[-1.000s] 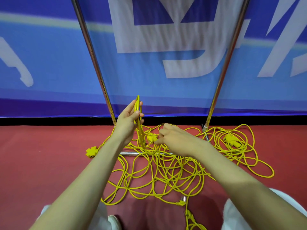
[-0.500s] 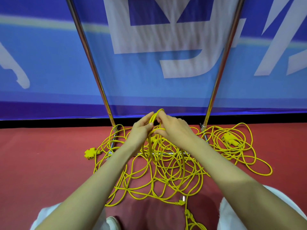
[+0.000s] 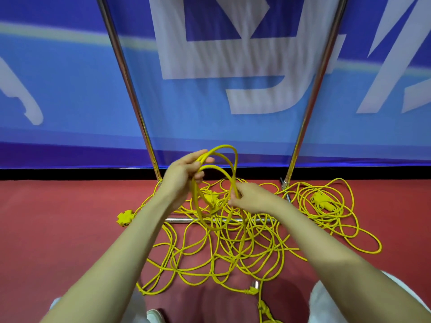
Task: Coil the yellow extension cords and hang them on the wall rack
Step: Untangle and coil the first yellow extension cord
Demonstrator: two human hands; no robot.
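Filling the background, a blue banner with big white shapes runs wall to wall; its print is blurred and unreadable. A red floor lies below it, and there is no bench. Two rack poles slant up out of frame with their tops cut off. A crossbar lies on the floor between their feet, partly under cable.

The yellow cords sprawl in a tangle on the floor, across the crossbar and toward the knees. A smaller heap sits by the right pole's foot.

The left hand is raised, fingers curled round the top of a few loops. The right hand, lower, pinches a strand of those loops.

A socket block lies at the tangle's left edge. A plug lies near the bottom edge. How many separate cords there are cannot be told.
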